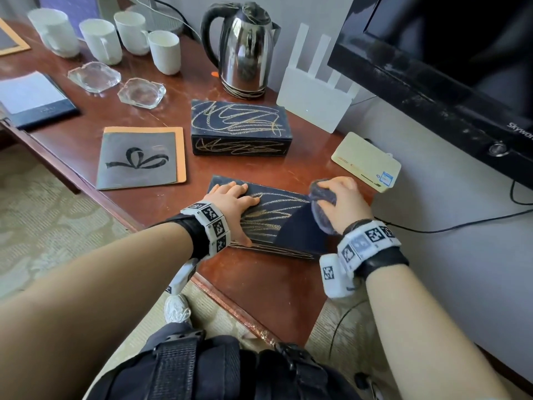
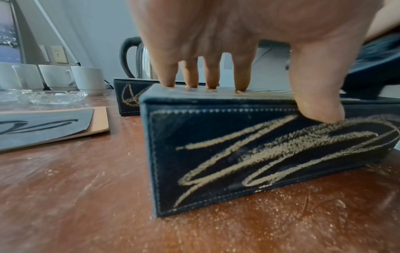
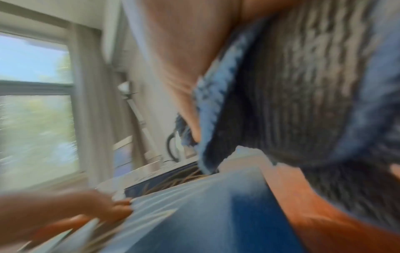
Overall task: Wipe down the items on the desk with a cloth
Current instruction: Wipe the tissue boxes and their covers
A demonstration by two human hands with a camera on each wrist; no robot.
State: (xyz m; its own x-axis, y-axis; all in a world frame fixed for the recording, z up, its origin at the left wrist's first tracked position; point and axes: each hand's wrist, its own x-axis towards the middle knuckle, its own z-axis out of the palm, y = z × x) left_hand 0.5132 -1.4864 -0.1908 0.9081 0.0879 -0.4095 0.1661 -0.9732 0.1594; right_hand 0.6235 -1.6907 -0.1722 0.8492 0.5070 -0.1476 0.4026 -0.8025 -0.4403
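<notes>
right wrist view blurred; right hand (image 1: 339, 197) bunched round grey cloth (image 1: 323, 210) on near chalk-scribbled box (image 1: 288, 223), left hand (image 1: 233, 209) flat, thumb over near edge.

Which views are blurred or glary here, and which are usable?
Head: sharp, with wide-angle bending at the edges and window reflections on the kettle. Left wrist: near box crisp, cups soft. Right wrist: heavy motion smear across the cloth and the window; only rough shapes are usable.
</notes>
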